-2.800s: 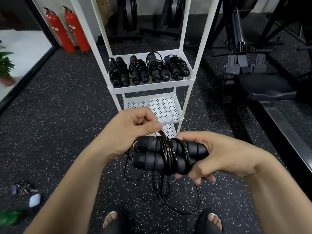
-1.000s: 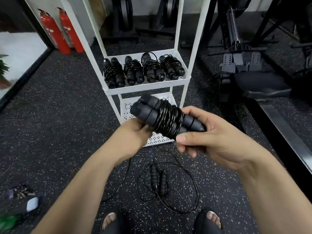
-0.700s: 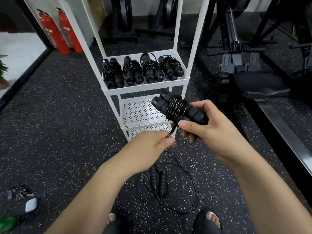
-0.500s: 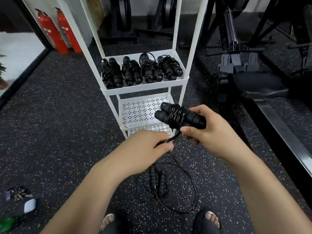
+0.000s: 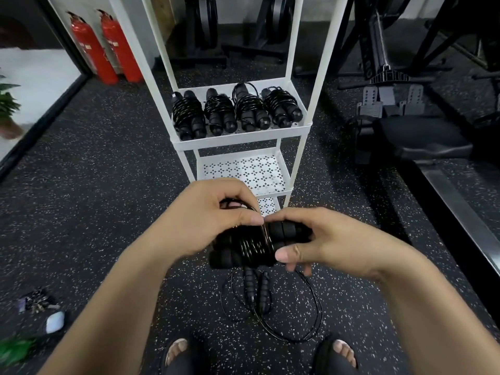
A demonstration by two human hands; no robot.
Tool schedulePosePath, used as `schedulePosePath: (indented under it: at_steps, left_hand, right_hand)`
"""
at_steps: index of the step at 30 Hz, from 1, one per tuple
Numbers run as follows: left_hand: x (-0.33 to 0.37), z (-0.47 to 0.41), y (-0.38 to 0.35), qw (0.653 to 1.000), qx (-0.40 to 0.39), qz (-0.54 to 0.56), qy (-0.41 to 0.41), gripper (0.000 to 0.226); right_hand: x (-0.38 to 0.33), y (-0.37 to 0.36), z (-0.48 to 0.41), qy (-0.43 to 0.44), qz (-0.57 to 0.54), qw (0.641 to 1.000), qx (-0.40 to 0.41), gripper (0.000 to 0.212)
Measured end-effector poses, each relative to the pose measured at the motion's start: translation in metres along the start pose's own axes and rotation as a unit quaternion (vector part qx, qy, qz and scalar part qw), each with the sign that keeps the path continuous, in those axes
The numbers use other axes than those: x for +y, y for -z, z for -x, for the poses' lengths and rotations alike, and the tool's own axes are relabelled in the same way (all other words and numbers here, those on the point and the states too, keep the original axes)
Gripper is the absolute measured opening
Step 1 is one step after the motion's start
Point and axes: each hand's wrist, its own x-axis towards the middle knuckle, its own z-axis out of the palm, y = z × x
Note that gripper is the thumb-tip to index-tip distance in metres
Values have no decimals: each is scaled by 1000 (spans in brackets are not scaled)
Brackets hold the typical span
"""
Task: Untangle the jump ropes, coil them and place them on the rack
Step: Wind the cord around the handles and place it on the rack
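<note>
I hold a black jump rope (image 5: 244, 250) with its two foam handles side by side and the cord wound around them. My right hand (image 5: 322, 240) grips the handles' right end. My left hand (image 5: 213, 212) pinches the cord's loose end at the top of the coil. Another jump rope (image 5: 263, 301) lies loose on the floor between my feet, handles together, cord in wide loops. The white rack (image 5: 238, 136) stands ahead, and its upper shelf holds several coiled ropes (image 5: 235, 112) in a row.
The rack's lower perforated shelves (image 5: 243, 169) hold nothing. Two red fire extinguishers (image 5: 105, 52) stand at the back left. A rowing machine (image 5: 400, 125) and a metal rail (image 5: 454, 201) lie on the right. Keys and a small white case (image 5: 54, 320) rest on the floor at left.
Both hands brought the coiled rope down and nearer to me. My left hand rose from below the coil to its top, still pinching the cord's end.
</note>
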Motion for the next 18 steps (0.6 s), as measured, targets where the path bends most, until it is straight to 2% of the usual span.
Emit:
schedulePosePath:
  at_steps: [8,11,13,16,18]
  left_hand:
    - [-19,-4,10,988,0,153,0,25]
    - [-32,-7,6,977,-21,214,1,22]
    - [-41,-9,-5,972,17,234,24,7]
    - [-36,-13,-27,980,97,149,86,32]
    - [-19,-15,-40,981,117,109,106,35]
  right_hand:
    - [-18,2,15,47,-98,992,-63,48]
    - [-17,2,15,88,-163,980,-78,48]
    - [-17,-2,11,122,-216,967,-54,45]
    - [-13,-11,-2,148,-284,947,29,41]
    - [-10,-17,-9,154,-297,937,97,40]
